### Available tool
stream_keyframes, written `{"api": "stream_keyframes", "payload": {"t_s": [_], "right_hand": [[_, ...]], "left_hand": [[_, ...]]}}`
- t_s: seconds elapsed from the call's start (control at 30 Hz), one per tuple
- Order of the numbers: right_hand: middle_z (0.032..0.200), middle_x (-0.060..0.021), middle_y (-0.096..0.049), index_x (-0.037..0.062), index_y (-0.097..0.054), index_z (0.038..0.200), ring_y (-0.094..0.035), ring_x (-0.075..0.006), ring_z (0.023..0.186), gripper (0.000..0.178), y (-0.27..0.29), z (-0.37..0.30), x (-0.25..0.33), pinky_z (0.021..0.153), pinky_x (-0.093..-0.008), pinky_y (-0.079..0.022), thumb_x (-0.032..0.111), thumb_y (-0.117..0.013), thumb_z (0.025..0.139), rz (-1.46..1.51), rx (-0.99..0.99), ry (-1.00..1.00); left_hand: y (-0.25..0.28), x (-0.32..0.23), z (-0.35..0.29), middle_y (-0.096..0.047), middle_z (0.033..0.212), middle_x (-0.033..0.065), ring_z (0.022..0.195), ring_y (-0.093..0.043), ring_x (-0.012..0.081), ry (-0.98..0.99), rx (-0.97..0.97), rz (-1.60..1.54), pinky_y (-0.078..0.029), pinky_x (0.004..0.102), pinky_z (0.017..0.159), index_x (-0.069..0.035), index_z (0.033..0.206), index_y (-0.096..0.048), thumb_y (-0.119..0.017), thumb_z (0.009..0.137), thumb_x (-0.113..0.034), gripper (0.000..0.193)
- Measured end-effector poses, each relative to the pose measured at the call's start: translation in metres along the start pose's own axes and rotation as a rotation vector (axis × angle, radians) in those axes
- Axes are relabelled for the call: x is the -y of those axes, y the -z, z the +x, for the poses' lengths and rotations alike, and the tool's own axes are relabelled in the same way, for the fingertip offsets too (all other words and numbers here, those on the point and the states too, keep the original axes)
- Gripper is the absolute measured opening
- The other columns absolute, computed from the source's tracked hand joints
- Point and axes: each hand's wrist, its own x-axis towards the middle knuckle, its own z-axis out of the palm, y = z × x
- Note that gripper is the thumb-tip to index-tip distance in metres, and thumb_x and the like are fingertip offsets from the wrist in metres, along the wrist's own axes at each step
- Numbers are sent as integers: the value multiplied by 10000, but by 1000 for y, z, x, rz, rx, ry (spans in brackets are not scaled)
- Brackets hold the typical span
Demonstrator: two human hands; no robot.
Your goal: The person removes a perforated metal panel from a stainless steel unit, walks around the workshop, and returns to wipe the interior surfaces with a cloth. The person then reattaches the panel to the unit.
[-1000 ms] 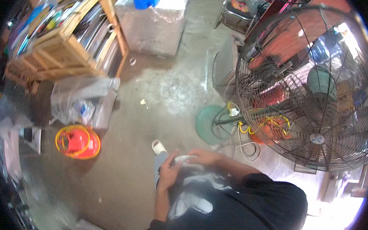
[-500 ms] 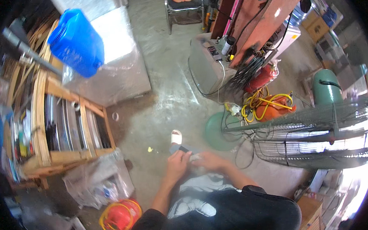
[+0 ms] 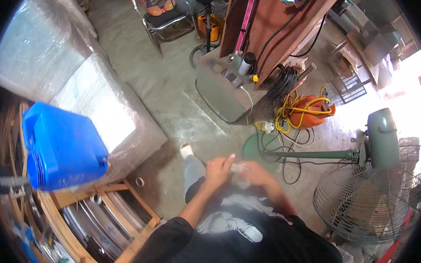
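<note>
In front of my dark T-shirt [image 3: 271, 246], my two hands are close together at chest height. My left hand [image 3: 216, 171] is closed, with its thumb pointing up; whatever its fingers hold is hidden. Beside it, my right hand [image 3: 255, 175] is curled and smeared by motion. A pale, whitish crumpled thing [image 3: 240, 169] shows at its fingers, too blurred to name. Below the hands, one leg in grey trousers [image 3: 193, 171] reaches forward, with a light slipper [image 3: 186, 150] on the foot.
At left, a blue jerrycan [image 3: 72, 144] stands against film-wrapped boxes [image 3: 125, 112], above a wooden crate frame [image 3: 62, 228]. A green standing fan [image 3: 382, 142] with cables is at right, near an orange gas cylinder [image 3: 312, 113]. A reddish steel column [image 3: 279, 34] and a chair [image 3: 162, 15] are farther ahead.
My view has turned and shifted forward; the jerrycan and boxes appear nearer, and the chair shows more fully. Both hands remain close together. The dark flat thing at my left fingers no longer shows.
</note>
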Motion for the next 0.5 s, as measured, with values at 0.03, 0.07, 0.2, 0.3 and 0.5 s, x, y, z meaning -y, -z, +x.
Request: {"api": "stream_keyframes", "payload": {"t_s": [0.03,0.07,0.2,0.3,0.5], "right_hand": [[876,-14,-682,25,-677,1088,-597,-111,801,246,1,18,9,750,-300,-485,237,-648,965,55,-43,-120],[886,-22,-684,22,-674,1090,-602,-118,814,244,2,32,18,766,-303,-487,231,-640,968,66,-37,-60],[926,-58,-693,11,-665,1091,-618,-139,886,227,0,105,63,841,-312,-487,196,-608,973,-31,-67,83],[967,-84,-696,6,-660,1086,-612,-140,951,216,3,176,89,892,-313,-477,177,-608,965,-42,-128,321],[930,-123,-701,27,-672,1076,-663,-230,949,311,104,332,89,855,-359,-500,296,-692,920,-26,-511,-51]], "left_hand": [[9,4,21,-516,619,219,531,-481,364,0,54,-3,-398,455,547,42,643,-533,-641,946,-359,514],[17,7,38,-536,643,228,561,-503,407,18,114,-3,-412,468,568,44,657,-547,-628,949,-383,523],[74,15,110,-554,670,237,580,-505,426,-13,164,10,-418,473,577,46,676,-559,-630,949,-376,507],[111,22,163,-557,668,241,579,-527,402,90,173,62,-427,463,573,29,700,-597,-638,951,-359,463],[169,68,233,-567,622,172,549,-541,299,195,-69,9,-444,384,561,20,777,-656,-640,958,-268,340]]}}
